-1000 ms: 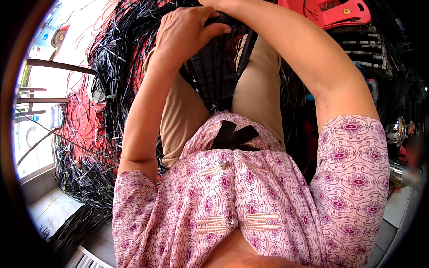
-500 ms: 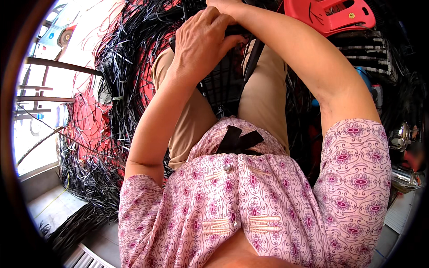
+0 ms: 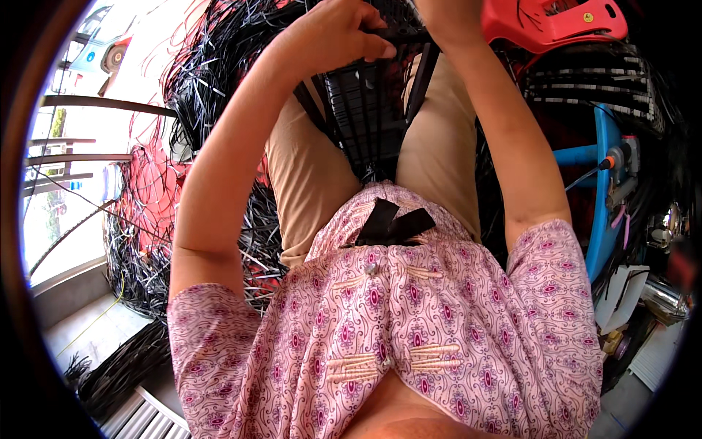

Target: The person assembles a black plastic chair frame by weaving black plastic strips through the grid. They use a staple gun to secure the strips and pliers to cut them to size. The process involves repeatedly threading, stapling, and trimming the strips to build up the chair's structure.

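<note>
Between my knees stands a basket of black plastic strips (image 3: 358,102), partly woven; its loose strips run down and gather near my waist. At its upper edge is my left hand (image 3: 333,33), thumb and fingers closed around the dark band there. My right hand (image 3: 447,18) is at the same edge, further right, cut off by the top of the picture, so its fingers are hidden. Both forearms reach up and inward over my tan trousers (image 3: 439,139).
Heaps of loose black strips (image 3: 212,80) lie to the left over red material (image 3: 150,186). A red plastic stool (image 3: 556,29), a black-and-white woven basket (image 3: 592,80) and a blue plastic piece (image 3: 607,183) with tools beside it are on the right. Metal bars (image 3: 110,104) cross the far left.
My left hand has shifted up and its fingers show less of their backs. The right forearm has swung inward and more upright, uncovering the blue piece and more of the black basket.
</note>
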`<move>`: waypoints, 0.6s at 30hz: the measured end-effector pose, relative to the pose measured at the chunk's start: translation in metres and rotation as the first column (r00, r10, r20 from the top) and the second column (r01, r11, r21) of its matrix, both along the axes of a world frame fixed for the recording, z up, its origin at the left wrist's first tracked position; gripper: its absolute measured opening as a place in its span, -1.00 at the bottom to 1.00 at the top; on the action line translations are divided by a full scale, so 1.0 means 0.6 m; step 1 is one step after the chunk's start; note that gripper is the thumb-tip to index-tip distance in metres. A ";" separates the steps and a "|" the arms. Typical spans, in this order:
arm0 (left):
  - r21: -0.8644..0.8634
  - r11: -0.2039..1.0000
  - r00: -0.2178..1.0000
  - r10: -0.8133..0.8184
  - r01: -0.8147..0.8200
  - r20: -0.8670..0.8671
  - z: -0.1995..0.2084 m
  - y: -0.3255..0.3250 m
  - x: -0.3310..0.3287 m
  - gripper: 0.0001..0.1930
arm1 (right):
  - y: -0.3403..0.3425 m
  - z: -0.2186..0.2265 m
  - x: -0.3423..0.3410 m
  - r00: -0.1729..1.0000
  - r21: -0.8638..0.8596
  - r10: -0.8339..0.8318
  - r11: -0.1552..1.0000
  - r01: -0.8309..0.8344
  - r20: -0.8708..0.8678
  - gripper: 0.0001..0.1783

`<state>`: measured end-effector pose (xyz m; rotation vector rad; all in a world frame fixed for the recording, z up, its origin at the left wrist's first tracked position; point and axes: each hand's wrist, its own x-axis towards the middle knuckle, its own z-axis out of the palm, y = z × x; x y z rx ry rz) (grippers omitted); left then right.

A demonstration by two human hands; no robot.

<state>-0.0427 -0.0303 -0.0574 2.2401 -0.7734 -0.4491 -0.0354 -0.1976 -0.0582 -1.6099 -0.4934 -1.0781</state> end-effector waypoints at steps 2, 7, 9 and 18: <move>0.047 0.998 0.995 0.035 -0.031 -0.098 0.006 0.001 -0.001 -0.66 | -0.024 -0.042 -0.060 0.989 0.118 0.147 0.983 -0.143 -0.025 -0.73; -0.012 0.997 0.958 -0.082 0.082 -0.275 0.018 -0.008 0.017 -0.78 | -0.027 -0.120 -0.178 0.835 -0.009 0.032 0.999 -0.044 -0.550 -0.74; -0.047 0.997 0.947 -0.068 0.056 -0.314 -0.001 0.000 0.025 -0.77 | -0.007 -0.129 -0.195 0.696 0.022 0.105 0.992 -0.127 -0.711 -0.76; -0.073 0.997 0.960 -0.044 0.025 -0.277 -0.002 -0.002 0.025 -0.77 | -0.002 -0.185 -0.163 0.818 -0.050 0.091 0.988 -0.145 -0.568 -0.78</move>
